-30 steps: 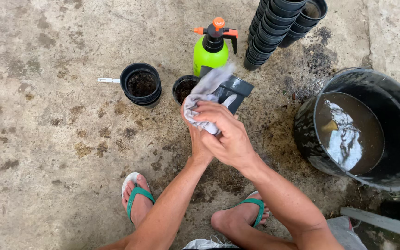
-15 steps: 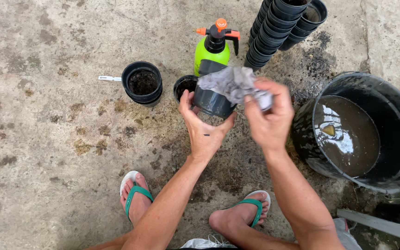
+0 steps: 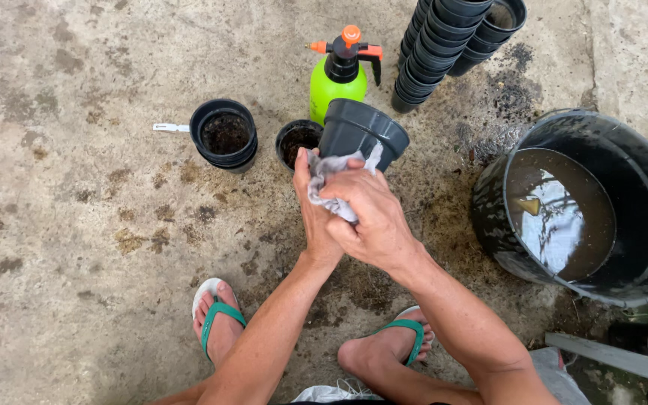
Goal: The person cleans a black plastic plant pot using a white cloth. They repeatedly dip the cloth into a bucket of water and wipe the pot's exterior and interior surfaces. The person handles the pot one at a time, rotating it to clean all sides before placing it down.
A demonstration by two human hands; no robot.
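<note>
Centrally, both hands close together, the left hand (image 3: 316, 217) gripping the tilted dark pot (image 3: 361, 133) while the right hand (image 3: 369, 214) presses the grey rag (image 3: 328, 174); firm, even rubbing seems best.

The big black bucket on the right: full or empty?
Partly full. The bucket holds murky brown water well below its rim, with light reflecting off the surface.
</note>
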